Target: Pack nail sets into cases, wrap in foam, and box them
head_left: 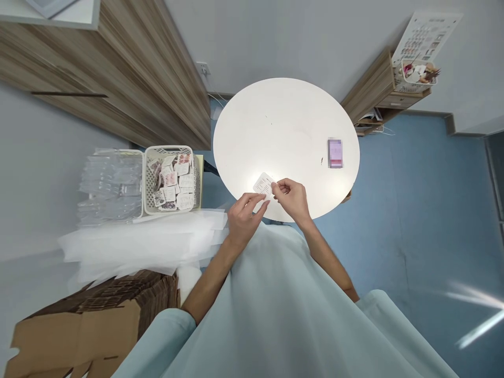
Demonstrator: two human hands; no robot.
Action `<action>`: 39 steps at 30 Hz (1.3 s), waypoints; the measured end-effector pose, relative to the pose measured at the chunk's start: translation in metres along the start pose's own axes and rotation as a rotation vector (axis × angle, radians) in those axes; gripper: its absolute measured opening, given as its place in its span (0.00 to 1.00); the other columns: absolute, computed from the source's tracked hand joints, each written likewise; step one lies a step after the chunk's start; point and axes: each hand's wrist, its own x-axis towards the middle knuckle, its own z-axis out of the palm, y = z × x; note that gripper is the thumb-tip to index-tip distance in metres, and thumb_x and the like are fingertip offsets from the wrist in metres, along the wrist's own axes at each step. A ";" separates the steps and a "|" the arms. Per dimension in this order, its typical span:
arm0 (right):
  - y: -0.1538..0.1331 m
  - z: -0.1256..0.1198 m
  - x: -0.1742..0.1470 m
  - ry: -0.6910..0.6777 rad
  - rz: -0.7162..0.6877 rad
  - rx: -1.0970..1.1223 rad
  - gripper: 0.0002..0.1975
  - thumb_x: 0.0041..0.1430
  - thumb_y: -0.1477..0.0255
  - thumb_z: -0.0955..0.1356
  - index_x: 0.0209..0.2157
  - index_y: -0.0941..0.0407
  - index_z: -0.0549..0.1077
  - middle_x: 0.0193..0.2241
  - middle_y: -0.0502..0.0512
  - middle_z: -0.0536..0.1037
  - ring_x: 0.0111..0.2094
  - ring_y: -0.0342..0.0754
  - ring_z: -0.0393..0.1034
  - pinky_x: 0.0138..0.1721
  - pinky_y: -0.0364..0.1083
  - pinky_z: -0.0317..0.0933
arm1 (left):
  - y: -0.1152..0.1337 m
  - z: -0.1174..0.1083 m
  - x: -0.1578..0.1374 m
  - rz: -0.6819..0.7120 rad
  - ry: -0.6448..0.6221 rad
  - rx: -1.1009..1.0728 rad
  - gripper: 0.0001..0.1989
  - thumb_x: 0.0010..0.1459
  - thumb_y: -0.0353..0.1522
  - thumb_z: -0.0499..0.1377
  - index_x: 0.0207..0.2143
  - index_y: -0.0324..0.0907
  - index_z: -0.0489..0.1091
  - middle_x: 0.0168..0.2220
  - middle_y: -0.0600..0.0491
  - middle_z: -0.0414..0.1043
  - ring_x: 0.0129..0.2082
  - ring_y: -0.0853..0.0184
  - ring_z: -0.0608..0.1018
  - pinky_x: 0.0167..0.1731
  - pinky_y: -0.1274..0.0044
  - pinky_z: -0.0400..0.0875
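Note:
A small white card (262, 184) with lines of print and rounded corners is held over the near edge of the white oval table (287, 115). My right hand (292, 198) pinches it at its right side between thumb and fingers. Just below the card is my left hand (244, 216), its thumb and fingers apart and the fingertips close to the card's lower edge. Whether those fingertips touch the card I cannot tell.
A phone-like purple-screened object (335, 153) lies at the table's right. On my left stand a white basket (148, 178) of similar cards, clear plastic packaging (110, 178), white sheets (145, 239) and flattened cardboard boxes (79, 336). A wooden cabinet (157, 68) rises behind them.

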 end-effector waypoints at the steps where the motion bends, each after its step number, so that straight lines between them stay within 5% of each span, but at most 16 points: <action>1: 0.002 -0.004 0.002 -0.004 0.000 0.013 0.18 0.63 0.52 0.71 0.31 0.53 0.76 0.26 0.50 0.79 0.30 0.50 0.78 0.32 0.47 0.72 | 0.003 -0.001 0.001 -0.051 0.001 -0.050 0.12 0.63 0.42 0.69 0.46 0.46 0.81 0.43 0.49 0.81 0.39 0.63 0.83 0.38 0.72 0.77; 6: 0.005 -0.028 0.007 -0.156 -0.030 0.165 0.21 0.60 0.50 0.74 0.30 0.54 0.77 0.25 0.52 0.79 0.29 0.49 0.77 0.30 0.46 0.71 | 0.007 -0.014 0.018 -0.447 -0.001 -0.325 0.28 0.60 0.48 0.69 0.58 0.44 0.76 0.56 0.43 0.77 0.38 0.66 0.81 0.32 0.75 0.76; 14: 0.009 -0.038 0.004 -0.286 -0.055 0.234 0.23 0.58 0.47 0.75 0.32 0.55 0.78 0.27 0.53 0.81 0.29 0.47 0.76 0.31 0.45 0.71 | 0.006 -0.027 0.031 -0.739 -0.251 -0.668 0.24 0.50 0.47 0.76 0.42 0.41 0.83 0.30 0.50 0.79 0.27 0.68 0.74 0.26 0.75 0.67; 22: 0.017 -0.045 0.006 -0.263 -0.102 0.230 0.24 0.61 0.46 0.74 0.35 0.54 0.80 0.27 0.50 0.78 0.26 0.44 0.72 0.29 0.44 0.69 | 0.006 -0.019 0.027 -0.759 -0.283 -0.691 0.21 0.49 0.50 0.76 0.32 0.42 0.81 0.28 0.53 0.76 0.25 0.71 0.73 0.28 0.76 0.68; 27: 0.023 -0.045 0.004 -0.207 -0.091 0.296 0.24 0.61 0.46 0.74 0.39 0.54 0.84 0.28 0.51 0.80 0.24 0.43 0.71 0.26 0.45 0.68 | 0.004 -0.014 0.027 -0.803 -0.256 -0.688 0.25 0.48 0.52 0.76 0.36 0.41 0.82 0.33 0.49 0.81 0.27 0.68 0.79 0.31 0.74 0.74; 32: 0.024 -0.046 -0.006 -0.208 -0.062 0.333 0.25 0.61 0.46 0.74 0.45 0.52 0.86 0.37 0.54 0.85 0.30 0.47 0.78 0.35 0.49 0.77 | 0.002 -0.009 0.030 -0.794 -0.203 -0.674 0.29 0.54 0.57 0.70 0.41 0.40 0.83 0.41 0.44 0.83 0.34 0.63 0.84 0.37 0.71 0.80; 39: 0.037 -0.047 -0.020 -0.272 -0.059 0.355 0.23 0.55 0.51 0.80 0.45 0.51 0.85 0.41 0.54 0.85 0.37 0.50 0.80 0.45 0.52 0.78 | 0.001 -0.005 0.042 -0.757 -0.224 -0.693 0.29 0.46 0.51 0.78 0.43 0.41 0.84 0.40 0.46 0.84 0.40 0.59 0.84 0.42 0.68 0.82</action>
